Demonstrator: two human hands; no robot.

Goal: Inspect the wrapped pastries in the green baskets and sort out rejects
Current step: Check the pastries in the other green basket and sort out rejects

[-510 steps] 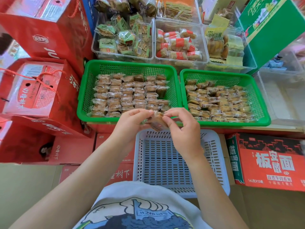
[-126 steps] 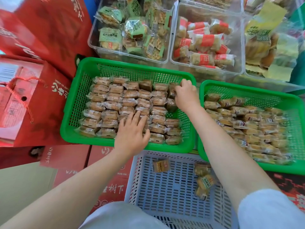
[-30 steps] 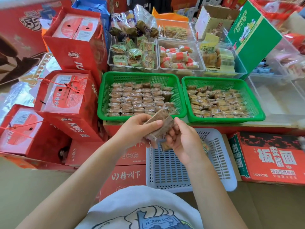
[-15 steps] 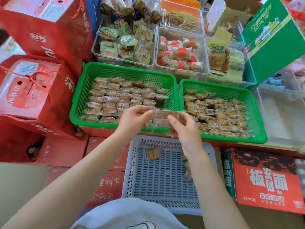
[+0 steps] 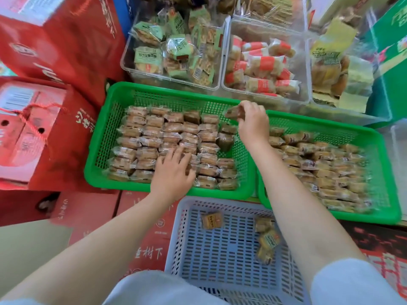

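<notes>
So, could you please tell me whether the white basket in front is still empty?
Not empty. The white basket holds a few wrapped pastries lying loose on its slatted bottom, most near its right side.

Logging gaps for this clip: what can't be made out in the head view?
- Pastries under the left hand: covered by palm.
- Wrapped pastry pinched by the right hand: label blurred.
- Right green basket: contents motion-blurred.
- White basket: near edge hidden by clothing.

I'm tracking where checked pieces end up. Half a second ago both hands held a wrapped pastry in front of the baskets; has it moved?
Yes. The right hand now holds the wrapped pastry alone, over the far right corner of the left green basket.
</notes>
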